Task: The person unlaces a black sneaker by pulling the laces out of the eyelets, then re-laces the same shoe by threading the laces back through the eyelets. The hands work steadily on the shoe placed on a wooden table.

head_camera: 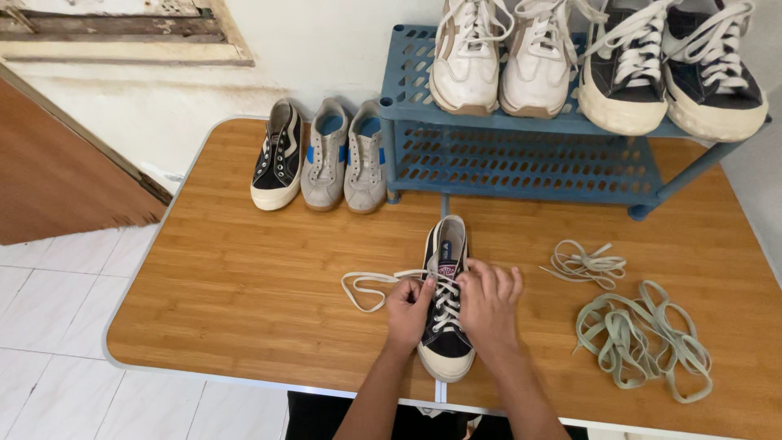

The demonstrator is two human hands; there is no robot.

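Observation:
A black canvas sneaker [446, 342] with a cream toe cap lies on the wooden table [244, 293], toe toward me. My left hand [407, 311] pinches its cream lace [366, 285] at the upper eyelets; the loose lace end trails off to the left. My right hand [489, 301] rests on the shoe's right side, fingers curled over the laces near the tongue.
Two loose lace bundles lie to the right, a small cream one [585, 263] and a larger pale green one [643, 336]. A blue plastic shoe rack [521, 163] holds two pairs of sneakers. One black sneaker [278, 156] and two grey sneakers [344, 155] stand at back left.

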